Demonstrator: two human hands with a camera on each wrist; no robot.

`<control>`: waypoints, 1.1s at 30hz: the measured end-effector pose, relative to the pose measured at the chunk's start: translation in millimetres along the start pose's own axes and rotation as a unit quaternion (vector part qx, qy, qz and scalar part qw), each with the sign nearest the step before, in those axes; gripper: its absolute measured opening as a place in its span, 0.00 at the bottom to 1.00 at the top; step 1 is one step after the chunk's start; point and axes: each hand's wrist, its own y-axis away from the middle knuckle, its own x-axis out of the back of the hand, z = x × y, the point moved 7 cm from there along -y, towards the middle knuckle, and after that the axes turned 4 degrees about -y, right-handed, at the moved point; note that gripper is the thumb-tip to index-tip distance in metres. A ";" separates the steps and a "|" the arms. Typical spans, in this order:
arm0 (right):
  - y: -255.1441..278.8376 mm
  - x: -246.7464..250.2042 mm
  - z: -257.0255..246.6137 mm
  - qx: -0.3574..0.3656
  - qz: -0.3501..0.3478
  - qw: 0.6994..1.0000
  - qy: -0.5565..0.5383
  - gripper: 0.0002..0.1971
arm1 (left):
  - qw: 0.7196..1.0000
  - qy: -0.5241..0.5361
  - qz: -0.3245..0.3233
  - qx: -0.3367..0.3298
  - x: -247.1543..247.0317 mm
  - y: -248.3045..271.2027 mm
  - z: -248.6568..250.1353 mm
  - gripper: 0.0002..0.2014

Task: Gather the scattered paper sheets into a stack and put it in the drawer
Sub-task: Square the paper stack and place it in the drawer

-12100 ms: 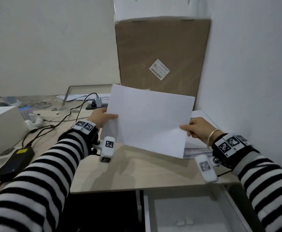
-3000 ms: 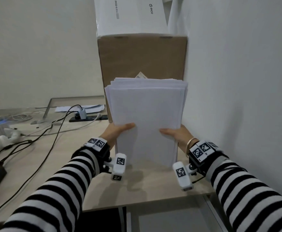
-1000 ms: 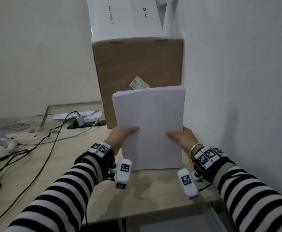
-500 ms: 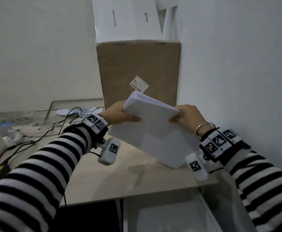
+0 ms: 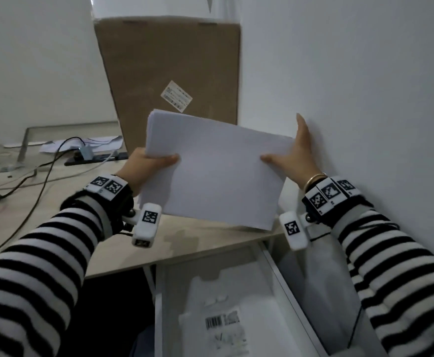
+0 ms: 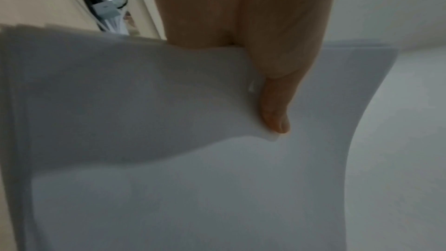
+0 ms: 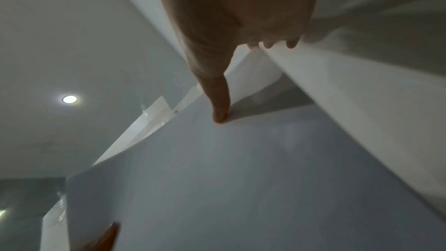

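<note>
Both hands hold one paper stack [image 5: 215, 173] in the air above the surface [image 5: 76, 228], in front of the cardboard box [image 5: 169, 60]. Left hand [image 5: 143, 168] pinches its left edge, thumb on top. Right hand [image 5: 297, 155] braces the right edge, thumb on top, fingers straight. Below the stack, the drawer [image 5: 283, 274] stands open.
</note>
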 end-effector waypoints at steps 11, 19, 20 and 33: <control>41.3 -58.0 56.0 -0.233 -0.192 0.893 -0.333 0.21 | 0.996 0.088 -0.010 0.025 0.7 3.4 -43.7 0.09; 21.4 -70.2 46.9 -0.259 -0.153 0.882 -0.363 0.20 | 0.993 0.106 0.049 0.001 10.1 -9.6 -42.4 0.10; 17.2 -70.4 43.2 -0.238 -0.137 0.895 -0.352 0.16 | 0.992 0.112 0.054 -0.006 10.3 -11.9 -41.1 0.10; 30.5 -96.9 87.4 -0.284 -0.126 0.914 -0.261 0.21 | 0.991 0.076 -0.001 0.114 2.5 -15.2 -96.5 0.23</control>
